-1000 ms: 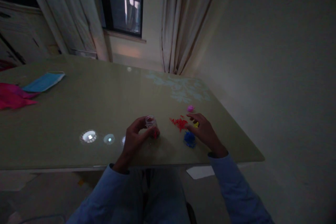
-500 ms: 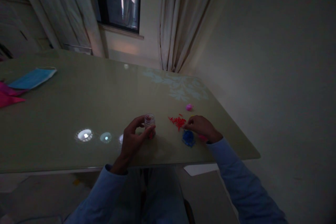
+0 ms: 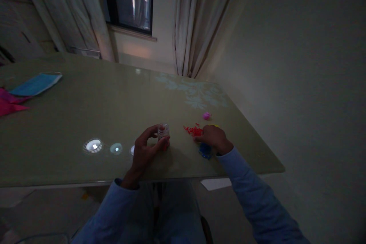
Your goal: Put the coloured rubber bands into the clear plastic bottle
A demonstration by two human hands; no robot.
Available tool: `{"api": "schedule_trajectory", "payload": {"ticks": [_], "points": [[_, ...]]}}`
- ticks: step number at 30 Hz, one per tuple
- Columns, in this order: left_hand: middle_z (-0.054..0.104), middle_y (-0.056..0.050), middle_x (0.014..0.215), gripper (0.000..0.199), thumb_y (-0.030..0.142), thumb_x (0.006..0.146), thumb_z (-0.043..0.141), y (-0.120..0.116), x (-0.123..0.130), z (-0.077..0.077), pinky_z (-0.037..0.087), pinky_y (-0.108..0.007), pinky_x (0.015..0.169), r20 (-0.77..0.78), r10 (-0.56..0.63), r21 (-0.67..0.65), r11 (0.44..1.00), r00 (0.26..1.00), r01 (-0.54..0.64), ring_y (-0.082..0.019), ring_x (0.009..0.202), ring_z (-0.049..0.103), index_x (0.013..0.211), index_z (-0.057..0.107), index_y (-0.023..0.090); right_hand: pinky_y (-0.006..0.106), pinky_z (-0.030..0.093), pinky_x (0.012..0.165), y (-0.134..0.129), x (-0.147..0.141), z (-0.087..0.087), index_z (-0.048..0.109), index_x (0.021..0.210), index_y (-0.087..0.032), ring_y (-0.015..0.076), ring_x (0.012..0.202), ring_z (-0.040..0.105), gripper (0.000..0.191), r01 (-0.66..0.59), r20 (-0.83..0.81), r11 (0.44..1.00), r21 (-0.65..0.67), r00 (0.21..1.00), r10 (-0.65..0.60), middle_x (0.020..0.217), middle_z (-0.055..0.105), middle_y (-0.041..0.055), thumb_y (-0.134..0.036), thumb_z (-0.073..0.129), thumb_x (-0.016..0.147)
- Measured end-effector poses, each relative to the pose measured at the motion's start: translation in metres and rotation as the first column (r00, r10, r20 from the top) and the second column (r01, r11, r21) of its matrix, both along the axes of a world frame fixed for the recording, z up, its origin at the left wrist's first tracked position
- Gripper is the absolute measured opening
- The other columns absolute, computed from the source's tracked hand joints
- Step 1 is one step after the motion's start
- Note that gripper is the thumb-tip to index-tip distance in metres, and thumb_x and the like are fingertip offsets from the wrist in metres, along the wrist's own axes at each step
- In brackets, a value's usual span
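My left hand (image 3: 147, 146) is wrapped round a small clear glass jar (image 3: 163, 131), which stands upright and open-topped with something red low inside. Thin red pieces (image 3: 192, 130) lie in a loose heap to the right of the jar. Over the right end of that heap is my right hand (image 3: 213, 137), fingers pressed together; what they hold, if anything, is too small to make out. Just below it sits a dark blue bundle (image 3: 205, 151), partly covered by the hand. A small pink item (image 3: 206, 116) lies behind, and a bit of yellow (image 3: 216, 126) shows past the knuckles.
The glossy table (image 3: 114, 106) has its front edge near my lap and its right edge beside a wall. At the far left lie a blue face mask (image 3: 37, 84) and bright pink cloth (image 3: 11, 103). Curtains and a window stand behind the table.
My right hand has moved slightly left and now covers part of the red heap and the top of the blue bundle. My left hand and the jar have stayed in place.
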State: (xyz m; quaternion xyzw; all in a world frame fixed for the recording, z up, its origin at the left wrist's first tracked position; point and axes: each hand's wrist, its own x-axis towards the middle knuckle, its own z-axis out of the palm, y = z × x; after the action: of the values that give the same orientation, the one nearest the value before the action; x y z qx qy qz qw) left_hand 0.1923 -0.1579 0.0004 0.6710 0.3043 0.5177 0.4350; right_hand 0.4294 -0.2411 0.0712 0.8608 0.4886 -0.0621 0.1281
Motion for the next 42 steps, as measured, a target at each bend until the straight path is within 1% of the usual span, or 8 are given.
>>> {"api": "schedule_trajectory", "payload": {"ticks": [6, 15, 19, 27, 31, 34, 37, 42], "points": [[0.075, -0.006, 0.104, 0.037, 0.041, 0.076, 0.077, -0.001, 0.0, 0.002, 0.056, -0.033, 0.075, -0.011, 0.002, -0.015, 1.0, 1.0, -0.002, -0.02, 0.088, 0.068, 0.106, 0.071, 0.021, 0.028, 0.045, 0.063, -0.001, 0.003, -0.004, 0.077, 0.094, -0.015, 0.027, 0.088, 0.072, 0.037, 0.002, -0.038, 0.998, 0.058, 0.999, 0.0, 0.097, 0.076, 0.0172, -0.047, 0.066, 0.078], [0.075, -0.007, 0.105, 0.038, 0.043, 0.077, 0.076, -0.001, 0.0, 0.002, 0.057, -0.035, 0.078, -0.009, 0.003, -0.012, 1.0, 1.0, -0.003, -0.021, 0.091, 0.068, 0.108, 0.071, 0.022, 0.026, 0.04, 0.057, 0.007, 0.005, -0.009, 0.077, 0.088, -0.014, 0.0246, 0.081, 0.071, 0.025, 0.007, -0.055, 0.995, 0.099, 0.998, -0.001, 0.089, 0.076, 0.0154, -0.035, 0.066, 0.079], [0.075, -0.007, 0.104, 0.039, 0.044, 0.075, 0.077, -0.001, 0.0, 0.002, 0.057, -0.034, 0.074, -0.021, 0.02, -0.026, 0.999, 1.0, -0.02, -0.021, 0.087, 0.068, 0.106, 0.072, 0.022, 0.026, 0.038, 0.058, 0.006, 0.006, -0.012, 0.077, 0.086, -0.015, 0.0236, 0.082, 0.07, 0.022, -0.005, -0.062, 0.991, 0.132, 0.998, 0.013, 0.092, 0.077, 0.0153, -0.03, 0.062, 0.081], [0.075, -0.007, 0.106, 0.038, 0.042, 0.076, 0.077, 0.0, 0.0, 0.001, 0.056, -0.034, 0.076, -0.007, 0.004, -0.002, 1.0, 1.0, -0.004, -0.021, 0.091, 0.068, 0.108, 0.071, 0.022, 0.026, 0.034, 0.056, 0.004, 0.009, -0.018, 0.077, 0.08, -0.015, 0.0205, 0.077, 0.068, 0.018, 0.024, -0.109, 0.978, 0.205, 0.994, -0.001, 0.088, 0.076, 0.0131, -0.024, 0.062, 0.079], [0.075, -0.007, 0.105, 0.038, 0.042, 0.075, 0.077, -0.001, 0.0, 0.003, 0.056, -0.034, 0.075, -0.011, 0.01, -0.002, 1.0, 1.0, -0.01, -0.02, 0.089, 0.068, 0.106, 0.071, 0.022, 0.025, 0.031, 0.053, 0.005, 0.014, -0.018, 0.076, 0.075, -0.015, 0.0168, 0.068, 0.065, 0.017, 0.033, -0.157, 0.974, 0.225, 0.988, 0.002, 0.075, 0.074, 0.0087, -0.026, 0.063, 0.081], [0.075, -0.007, 0.103, 0.037, 0.042, 0.074, 0.078, -0.002, 0.0, 0.004, 0.056, -0.033, 0.074, -0.028, 0.018, -0.006, 1.0, 0.999, -0.018, -0.02, 0.086, 0.067, 0.105, 0.071, 0.021, 0.024, 0.03, 0.053, 0.005, 0.018, -0.015, 0.074, 0.074, -0.015, 0.0144, 0.064, 0.061, 0.019, 0.001, -0.181, 0.969, 0.248, 0.983, 0.045, 0.07, 0.071, 0.0054, -0.028, 0.064, 0.083], [0.075, -0.006, 0.102, 0.037, 0.041, 0.075, 0.077, -0.002, 0.0, 0.004, 0.056, -0.034, 0.075, -0.025, 0.014, 0.005, 1.0, 1.0, -0.014, -0.02, 0.086, 0.067, 0.105, 0.071, 0.021, 0.024, 0.031, 0.055, 0.006, 0.02, -0.012, 0.074, 0.076, -0.015, 0.0134, 0.065, 0.06, 0.017, -0.052, -0.186, 0.959, 0.28, 0.977, 0.107, 0.071, 0.07, 0.0035, -0.027, 0.065, 0.084], [0.076, -0.006, 0.101, 0.035, 0.039, 0.073, 0.078, -0.002, 0.0, 0.006, 0.056, -0.034, 0.073, -0.005, 0.008, 0.009, 1.0, 1.0, -0.008, -0.02, 0.085, 0.068, 0.103, 0.072, 0.021, 0.025, 0.029, 0.057, 0.007, 0.019, -0.008, 0.074, 0.078, -0.014, 0.0139, 0.067, 0.059, 0.017, -0.103, -0.15, 0.947, 0.304, 0.977, 0.154, 0.077, 0.071, 0.0053, -0.026, 0.064, 0.084]]}}
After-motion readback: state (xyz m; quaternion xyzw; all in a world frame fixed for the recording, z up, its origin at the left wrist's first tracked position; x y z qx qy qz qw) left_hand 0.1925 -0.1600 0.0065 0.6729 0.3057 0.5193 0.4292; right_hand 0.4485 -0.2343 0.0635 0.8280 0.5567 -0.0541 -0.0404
